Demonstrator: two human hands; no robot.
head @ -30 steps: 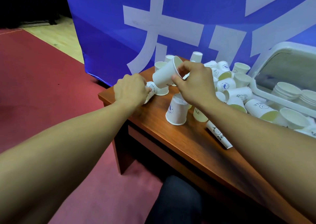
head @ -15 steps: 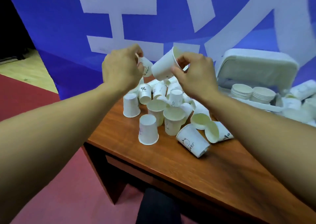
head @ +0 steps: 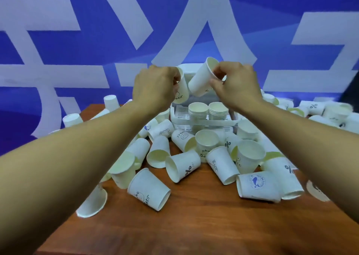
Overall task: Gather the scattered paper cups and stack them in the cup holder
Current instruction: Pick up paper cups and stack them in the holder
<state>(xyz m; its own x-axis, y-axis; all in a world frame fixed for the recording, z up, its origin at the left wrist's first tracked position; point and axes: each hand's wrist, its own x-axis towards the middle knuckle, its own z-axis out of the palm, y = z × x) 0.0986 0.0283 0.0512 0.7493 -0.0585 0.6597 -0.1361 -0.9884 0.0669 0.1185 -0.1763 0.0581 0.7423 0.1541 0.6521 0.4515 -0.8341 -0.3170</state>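
The right hand (head: 237, 85) is pinching a tilted cup (head: 202, 77), its bottom pointing at the printed cup (head: 181, 94) gripped by the left hand (head: 153, 87). The cup holder (head: 177, 116) is sitting just below.

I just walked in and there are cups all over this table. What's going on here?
A person is tidying up loose paper cups. The left hand grips a printed cup and the right hand pinches a tilted cup, both raised above the white cup holder. The holder already has two short stacks in it. Many scattered cups lie on the wooden table.
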